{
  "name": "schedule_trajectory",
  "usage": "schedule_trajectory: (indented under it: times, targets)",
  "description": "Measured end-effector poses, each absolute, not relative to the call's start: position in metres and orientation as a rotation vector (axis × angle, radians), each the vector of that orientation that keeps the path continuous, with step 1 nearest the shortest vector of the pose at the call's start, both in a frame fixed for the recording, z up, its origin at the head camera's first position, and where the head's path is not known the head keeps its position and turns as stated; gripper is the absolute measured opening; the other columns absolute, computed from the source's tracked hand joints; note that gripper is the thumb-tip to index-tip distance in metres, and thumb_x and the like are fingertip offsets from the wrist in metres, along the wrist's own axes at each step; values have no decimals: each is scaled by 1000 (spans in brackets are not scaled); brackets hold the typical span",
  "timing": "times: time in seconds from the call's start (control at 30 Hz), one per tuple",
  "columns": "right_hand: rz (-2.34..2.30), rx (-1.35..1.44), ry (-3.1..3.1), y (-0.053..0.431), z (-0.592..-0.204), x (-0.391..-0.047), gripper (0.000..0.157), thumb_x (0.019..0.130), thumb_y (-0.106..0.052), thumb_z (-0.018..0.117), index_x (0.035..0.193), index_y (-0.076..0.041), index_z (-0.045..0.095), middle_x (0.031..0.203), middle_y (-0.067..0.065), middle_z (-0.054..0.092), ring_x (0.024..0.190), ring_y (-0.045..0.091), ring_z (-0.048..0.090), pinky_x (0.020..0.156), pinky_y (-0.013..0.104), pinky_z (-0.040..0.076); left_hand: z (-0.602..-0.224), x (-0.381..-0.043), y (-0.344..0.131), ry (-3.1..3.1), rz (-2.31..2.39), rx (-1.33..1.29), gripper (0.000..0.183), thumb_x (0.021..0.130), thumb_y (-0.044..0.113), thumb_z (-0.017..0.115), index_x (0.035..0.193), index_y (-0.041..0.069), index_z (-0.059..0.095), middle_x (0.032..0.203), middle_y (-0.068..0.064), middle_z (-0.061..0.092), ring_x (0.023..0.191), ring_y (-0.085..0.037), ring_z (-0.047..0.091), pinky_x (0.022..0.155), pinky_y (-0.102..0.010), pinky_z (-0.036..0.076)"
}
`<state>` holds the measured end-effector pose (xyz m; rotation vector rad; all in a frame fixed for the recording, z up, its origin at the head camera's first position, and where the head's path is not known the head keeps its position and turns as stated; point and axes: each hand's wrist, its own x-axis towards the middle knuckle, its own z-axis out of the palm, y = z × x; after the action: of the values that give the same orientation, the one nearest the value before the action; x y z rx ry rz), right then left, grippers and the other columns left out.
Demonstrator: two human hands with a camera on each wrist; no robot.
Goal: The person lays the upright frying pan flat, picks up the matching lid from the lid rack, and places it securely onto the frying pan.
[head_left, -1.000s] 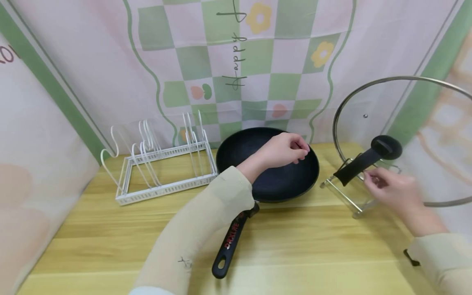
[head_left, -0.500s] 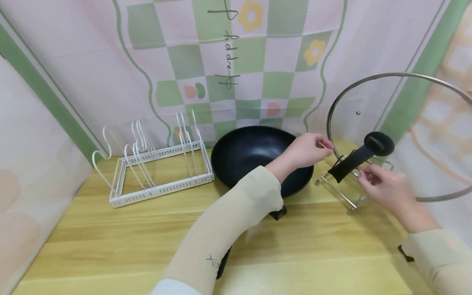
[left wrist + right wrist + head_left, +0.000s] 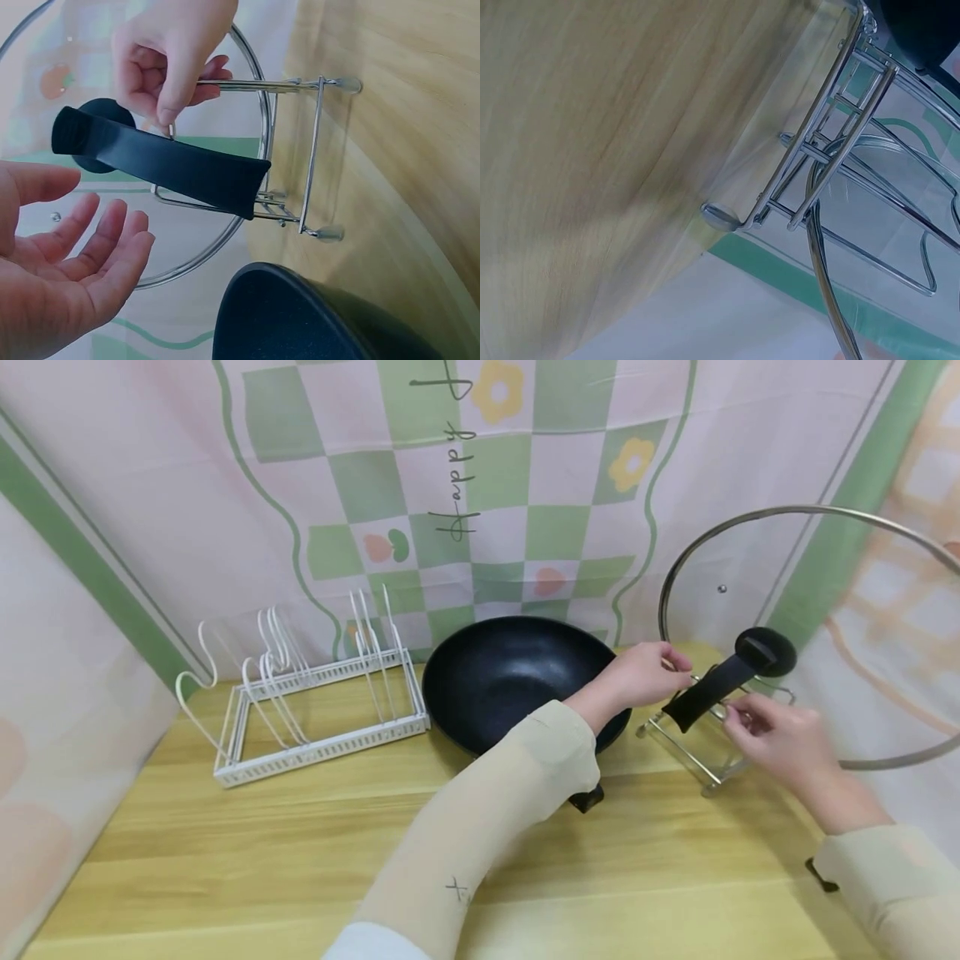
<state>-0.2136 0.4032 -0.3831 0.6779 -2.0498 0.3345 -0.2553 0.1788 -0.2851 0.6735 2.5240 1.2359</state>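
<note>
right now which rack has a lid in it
The silver wire rack, right of the pan: it holds the glass lid; the white rack holds none.

The pan point(image 3: 502, 685) and lid handle point(image 3: 712, 692) are black, the lid rim point(image 3: 810, 509) and wire rack point(image 3: 312, 154) silver, the base rack point(image 3: 322, 750) white, the sleeves point(image 3: 480, 810) cream, the table point(image 3: 300, 852) yellow-brown grained, and the backcloth point(image 3: 495, 477) green-and-pale checked with yellow flowers, apparently peach plaid where blurred at right.

Right hand point(image 3: 787, 743) pinches the wire stand point(image 3: 684, 752) holding the glass lid point(image 3: 832, 627).
</note>
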Motion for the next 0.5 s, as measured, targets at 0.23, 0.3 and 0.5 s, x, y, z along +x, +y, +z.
schedule_trajectory:
  times: [0.23,0.3,0.5]
  targets:
    - [340,665,-2052,401,-384,-211,43,92,-35,48,72,-1,67,57,3,61,46,7,47,42,21,40,-295,-255,193,2585,1086,677,23,97,24,69,120,19,69,107,10,69,92,-3,61,77,-15,44]
    - [359,671,-2071,401,-385,-211,39,91,-32,50,72,-2,66,58,1,61,47,4,47,43,19,40,-298,-254,197,2622,1004,677,28,98,25,68,125,20,67,114,12,69,96,-2,61,79,-15,44]
    - [398,668,-2101,405,-383,-209,30,87,-25,54,73,-3,66,60,1,61,51,1,47,47,15,42,-306,-250,211,2638,980,664,37,96,23,69,132,17,62,121,9,67,97,-3,59,80,-15,44]
